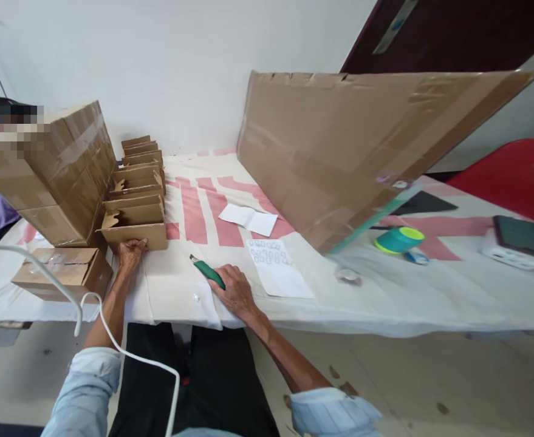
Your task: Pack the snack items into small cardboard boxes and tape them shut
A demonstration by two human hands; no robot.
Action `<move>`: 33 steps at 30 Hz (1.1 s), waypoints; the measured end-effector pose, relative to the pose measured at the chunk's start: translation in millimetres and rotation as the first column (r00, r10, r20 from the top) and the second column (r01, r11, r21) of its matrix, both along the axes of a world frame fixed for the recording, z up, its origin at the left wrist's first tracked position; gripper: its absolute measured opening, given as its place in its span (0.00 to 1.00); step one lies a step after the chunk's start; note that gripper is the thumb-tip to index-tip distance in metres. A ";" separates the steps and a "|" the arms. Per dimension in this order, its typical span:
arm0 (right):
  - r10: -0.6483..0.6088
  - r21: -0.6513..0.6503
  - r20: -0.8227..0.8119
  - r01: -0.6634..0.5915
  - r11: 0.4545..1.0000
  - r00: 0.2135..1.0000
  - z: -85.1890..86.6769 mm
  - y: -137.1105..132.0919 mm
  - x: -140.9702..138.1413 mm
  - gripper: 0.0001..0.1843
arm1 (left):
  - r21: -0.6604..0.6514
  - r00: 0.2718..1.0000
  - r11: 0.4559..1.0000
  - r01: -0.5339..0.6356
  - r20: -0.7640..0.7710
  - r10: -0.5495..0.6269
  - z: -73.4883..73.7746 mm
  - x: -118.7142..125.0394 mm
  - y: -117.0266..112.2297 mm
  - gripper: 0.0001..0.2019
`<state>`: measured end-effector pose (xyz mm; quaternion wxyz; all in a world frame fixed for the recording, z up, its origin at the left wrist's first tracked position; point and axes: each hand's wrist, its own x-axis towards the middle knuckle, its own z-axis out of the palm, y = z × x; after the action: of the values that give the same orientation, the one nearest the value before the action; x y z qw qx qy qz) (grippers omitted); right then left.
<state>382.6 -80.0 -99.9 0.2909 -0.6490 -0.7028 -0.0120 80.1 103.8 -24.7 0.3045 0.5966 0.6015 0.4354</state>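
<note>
My left hand [131, 253] is closed at the lower front edge of an open small cardboard box [150, 235], its fingers curled against the front wall. This box is nearest to me in a row of open cardboard boxes [140, 175] running back toward the wall. My right hand [238, 292] rests on the cloth-covered table, closed around a green utility knife [208, 274]. The knife's tip points left and away from me. Right of this hand lies a white sheet with printed figures [276, 270], and behind it a folded white paper [248, 219].
Stacked taped cartons [66, 173] stand at the left, with a closed carton [61, 273] before them. A large cardboard sheet [339, 139] leans at back right. A teal thread spool [397, 240] and a phone [524, 237] lie right. A white cable [134, 358] crosses my left arm.
</note>
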 end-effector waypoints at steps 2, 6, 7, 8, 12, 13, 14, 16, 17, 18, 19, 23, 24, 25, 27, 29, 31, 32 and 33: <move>0.002 -0.001 -0.005 -0.002 1.000 1.000 0.6 -0.4 -0.6 0.09 | 0.019 1.000 1.000 0.010 -0.012 -0.010 2.4 -2.5 -1.2 0.17; -0.028 -0.026 -0.008 0.028 0.999 1.000 2.4 -0.9 -1.2 0.10 | 0.040 0.998 0.999 0.019 -0.053 -0.017 4.7 -3.5 -5.3 0.17; -0.044 -0.036 -0.012 0.044 0.998 0.999 2.7 -0.7 -0.7 0.10 | 0.040 0.998 0.999 0.026 -0.066 -0.023 4.9 -3.1 -6.1 0.17; -0.062 -0.042 -0.019 0.061 0.997 0.998 3.1 -0.5 0.1 0.10 | 0.038 0.996 0.999 0.035 -0.079 -0.032 4.9 -2.5 -6.8 0.17; -0.105 0.047 -0.081 0.109 0.993 0.991 6.0 -1.9 3.3 0.13 | 0.017 0.987 0.996 0.093 -0.130 -0.089 3.8 -1.0 -13.1 0.09; -0.091 0.092 -0.100 0.101 0.991 0.991 7.5 -3.7 2.9 0.14 | 0.012 0.984 0.994 0.111 -0.140 -0.109 3.0 -0.8 -17.0 0.07; -0.059 0.134 -0.118 0.075 0.988 0.991 9.2 -6.1 1.5 0.14 | 0.008 0.980 0.991 0.132 -0.149 -0.129 1.8 -0.4 -22.2 0.08; 0.057 0.181 -0.147 -0.030 0.983 0.988 13.2 -12.6 -4.4 0.12 | 0.005 0.971 0.984 0.178 -0.163 -0.175 -1.3 0.8 -37.0 0.10; 0.126 0.180 -0.157 -0.097 0.979 0.979 15.2 -16.2 -8.7 0.11 | 0.006 0.966 0.979 0.202 -0.166 -0.198 -3.2 1.8 -46.4 0.11; 0.188 0.163 -0.166 -0.162 0.973 0.968 17.1 -19.7 -13.4 0.11 | 0.009 0.960 0.974 0.228 -0.168 -0.223 -5.2 3.2 -56.8 0.11; 0.236 0.133 -0.173 -0.215 0.967 0.956 18.9 -22.8 -18.3 0.10 | 0.011 0.954 0.967 0.254 -0.167 -0.248 -7.2 4.8 -67.7 0.10; 0.267 -0.018 -0.144 -0.273 0.962 0.953 23.4 -28.0 -32.0 0.08 | 0.023 0.932 0.942 0.335 -0.154 -0.327 -14.2 12.9 -109.7 0.10; 0.254 -0.045 -0.127 -0.261 0.964 0.959 23.9 -27.7 -33.4 0.08 | 0.028 0.929 0.938 0.345 -0.150 -0.338 -15.7 14.8 -118.2 0.10; 0.238 -0.066 -0.112 -0.246 0.967 0.965 24.2 -27.1 -34.3 0.09 | 0.033 0.927 0.935 0.354 -0.146 -0.345 -17.1 16.6 -125.6 0.10; 0.206 -0.092 -0.094 -0.214 0.972 0.974 23.9 -25.6 -35.1 0.09 | 0.041 0.925 0.930 0.364 -0.136 -0.356 -19.5 19.3 -137.6 0.09; 0.179 -0.107 -0.092 -0.189 0.976 0.980 22.5 -24.4 -35.4 0.09 | 0.044 0.923 0.927 0.372 -0.126 -0.364 -21.5 21.2 -146.9 0.09; 0.161 -0.113 -0.101 -0.172 0.979 0.982 20.1 -23.8 -35.5 0.08 | 0.044 0.922 0.925 0.377 -0.114 -0.371 -22.8 22.8 -154.8 0.09; 0.156 -0.113 -0.110 -0.168 0.979 0.982 18.7 -23.6 -35.5 0.07 | 0.043 0.922 0.924 0.379 -0.107 -0.373 -23.2 23.6 -158.3 0.09; 0.154 -0.112 -0.121 -0.168 0.980 0.981 17.4 -23.5 -35.4 0.06 | 0.042 0.921 0.923 0.382 -0.100 -0.376 -23.4 24.7 -161.5 0.09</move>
<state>347.3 -103.6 -82.6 0.2898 -0.6062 -0.7351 0.0906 104.7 -57.7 -48.1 0.3372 0.7296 0.4744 0.3590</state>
